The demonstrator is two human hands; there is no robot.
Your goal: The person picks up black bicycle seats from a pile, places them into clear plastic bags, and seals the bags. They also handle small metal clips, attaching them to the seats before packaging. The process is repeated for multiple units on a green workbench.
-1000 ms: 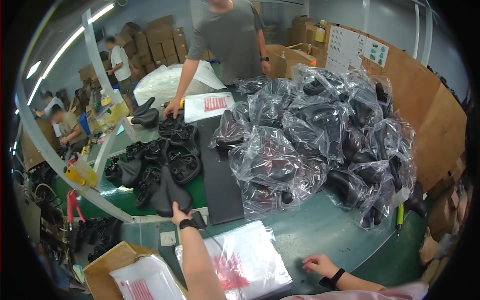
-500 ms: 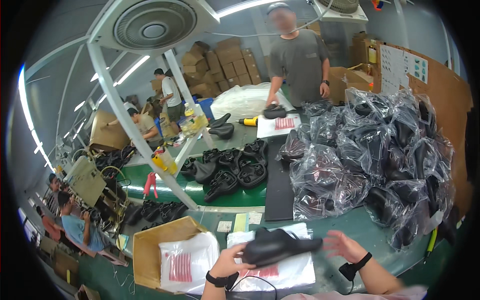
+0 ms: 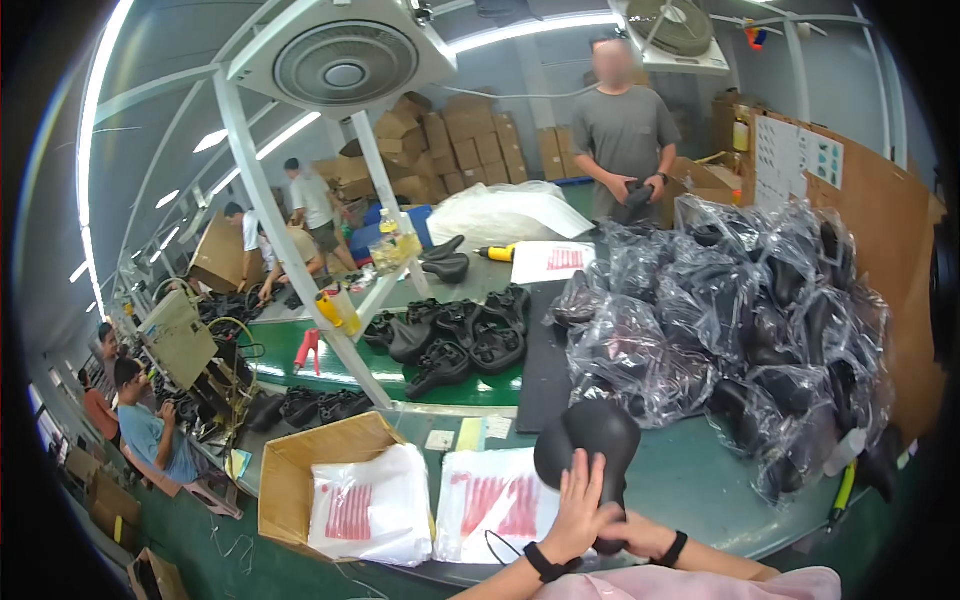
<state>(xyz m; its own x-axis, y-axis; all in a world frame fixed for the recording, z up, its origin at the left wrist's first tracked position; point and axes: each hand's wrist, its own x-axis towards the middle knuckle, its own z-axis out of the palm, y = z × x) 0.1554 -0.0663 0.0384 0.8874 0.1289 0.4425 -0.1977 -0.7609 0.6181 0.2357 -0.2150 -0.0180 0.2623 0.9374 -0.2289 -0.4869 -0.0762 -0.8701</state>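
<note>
Two bare hands meet over a black, smooth, pear-shaped bicycle saddle (image 3: 588, 430) in the head view, its broad end at 12 o'clock and its nose at 6. The left hand (image 3: 578, 512) lies along its narrowing part, fingers straight and slightly spread against the cover. The right hand (image 3: 645, 537) is beside the nose at 5 o'clock, partly hidden by the left; I cannot tell whether it grips.

From the saddle, flat clear plastic bags with red print (image 3: 490, 500) lie at 8 o'clock on the green surface (image 3: 690, 470). An open brown cardboard box (image 3: 283, 490) stands near 9 o'clock, holding more such bags. Upturned black saddles (image 3: 497, 347) sit together at 10 o'clock, a flat black mat (image 3: 545, 345) at 11. Plastic-wrapped dark saddles (image 3: 720, 310) are heaped between 1 and 2. Near 12, a person in a grey T-shirt (image 3: 625, 135) holds another dark saddle (image 3: 635, 203).
</note>
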